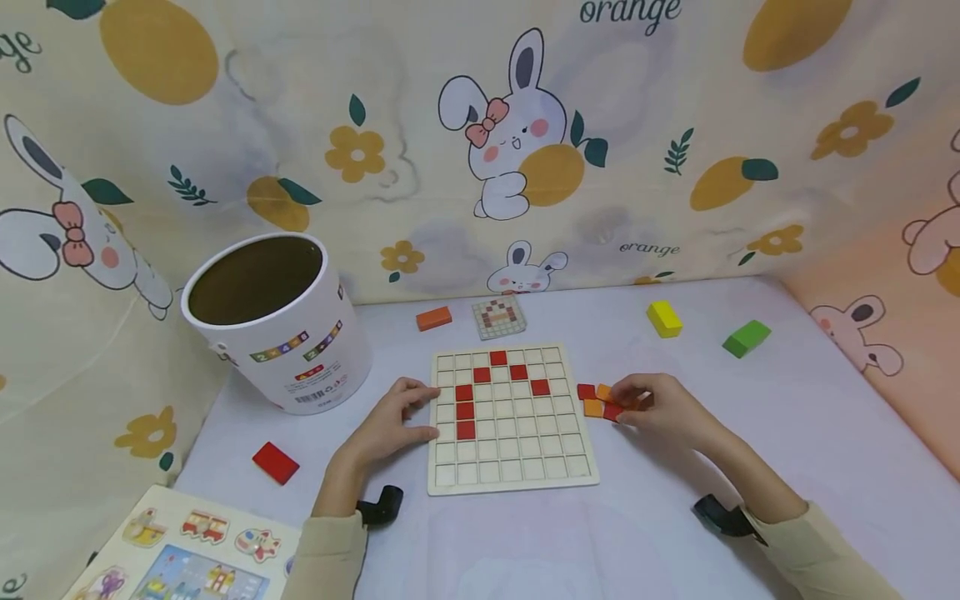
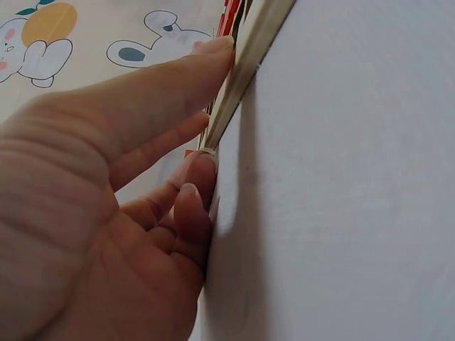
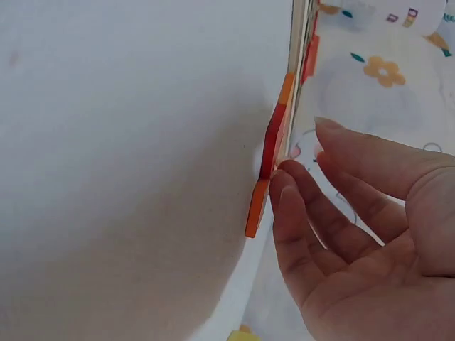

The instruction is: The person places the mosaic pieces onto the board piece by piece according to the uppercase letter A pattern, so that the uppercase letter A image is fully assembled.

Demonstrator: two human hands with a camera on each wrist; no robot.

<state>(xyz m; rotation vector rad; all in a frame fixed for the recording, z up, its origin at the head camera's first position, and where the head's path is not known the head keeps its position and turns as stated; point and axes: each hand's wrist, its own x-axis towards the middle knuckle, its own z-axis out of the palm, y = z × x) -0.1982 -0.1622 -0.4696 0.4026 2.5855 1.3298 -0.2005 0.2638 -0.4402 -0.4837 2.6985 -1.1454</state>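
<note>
A square cream grid board (image 1: 525, 450) lies flat on the table, with several red square tiles (image 1: 465, 410) in its cells forming a peak and a column on the left. My left hand (image 1: 386, 421) rests at the board's left edge, thumb and fingertips touching the rim (image 2: 242, 78). Beside the right edge lies a small cluster of red and orange tiles (image 1: 593, 407). Over that cluster is my right hand (image 1: 667, 408), its fingertips right at the tiles. In the right wrist view the thumb (image 3: 355, 145) stands apart from the fingers, with no tile between them.
Behind the board are a small pattern card (image 1: 500, 317) and an orange block (image 1: 434, 318). Yellow (image 1: 664, 319) and green (image 1: 747, 339) blocks sit back right. On the left are a white bucket (image 1: 322, 367), a red block (image 1: 276, 462) and a picture board (image 1: 165, 525).
</note>
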